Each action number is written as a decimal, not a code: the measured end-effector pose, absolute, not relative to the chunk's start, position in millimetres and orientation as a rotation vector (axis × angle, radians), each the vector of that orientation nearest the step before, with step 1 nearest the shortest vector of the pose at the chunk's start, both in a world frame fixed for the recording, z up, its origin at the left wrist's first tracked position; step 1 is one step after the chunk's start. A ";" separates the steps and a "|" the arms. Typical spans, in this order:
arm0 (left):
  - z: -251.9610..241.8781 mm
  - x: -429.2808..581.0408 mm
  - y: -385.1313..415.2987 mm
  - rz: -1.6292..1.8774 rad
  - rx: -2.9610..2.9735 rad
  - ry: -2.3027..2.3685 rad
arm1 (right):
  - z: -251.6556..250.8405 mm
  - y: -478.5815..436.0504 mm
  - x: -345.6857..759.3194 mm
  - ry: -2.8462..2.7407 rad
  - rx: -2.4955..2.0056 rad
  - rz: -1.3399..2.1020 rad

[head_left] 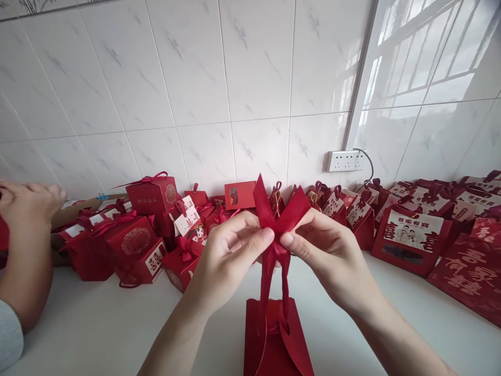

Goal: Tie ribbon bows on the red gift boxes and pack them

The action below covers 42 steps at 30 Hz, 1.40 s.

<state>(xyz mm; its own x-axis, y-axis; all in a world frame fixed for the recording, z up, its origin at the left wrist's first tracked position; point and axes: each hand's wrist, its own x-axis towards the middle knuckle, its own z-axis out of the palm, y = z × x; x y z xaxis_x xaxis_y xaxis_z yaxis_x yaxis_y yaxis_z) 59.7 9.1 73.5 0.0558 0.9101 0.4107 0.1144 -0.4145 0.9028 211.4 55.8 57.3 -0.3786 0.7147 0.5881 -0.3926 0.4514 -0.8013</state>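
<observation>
A red ribbon (268, 271) runs up from a red gift box (272, 354) at the bottom centre, its two strands passing through holes near the box top. Above the box the strands cross, and two cut ends fan out upward. My left hand (235, 256) pinches the ribbon at the crossing from the left, thumb on top. From the right, my right hand (329, 256) pinches it at the same height, also thumb on top. The fingers behind the ribbon are partly hidden. The box rests on the white table (219, 344).
Red gift boxes (133, 240) with bows are piled at the left. More red gift bags (410, 240) line the wall at the right. A power strip (346, 161) with a cable is on the tiled wall. Another person's hand (31, 201) and arm show at the left edge.
</observation>
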 end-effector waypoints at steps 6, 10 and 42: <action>74.3 59.9 9.9 1.463 1.537 1.074 | 53.5 55.7 210.4 -1.557 -0.251 1.207; 73.9 59.5 12.4 1.393 1.482 1.009 | 51.5 58.0 213.3 -1.656 -0.255 1.079; 72.7 51.8 7.0 1.388 1.442 1.056 | 41.5 66.9 232.8 -2.043 -0.404 0.358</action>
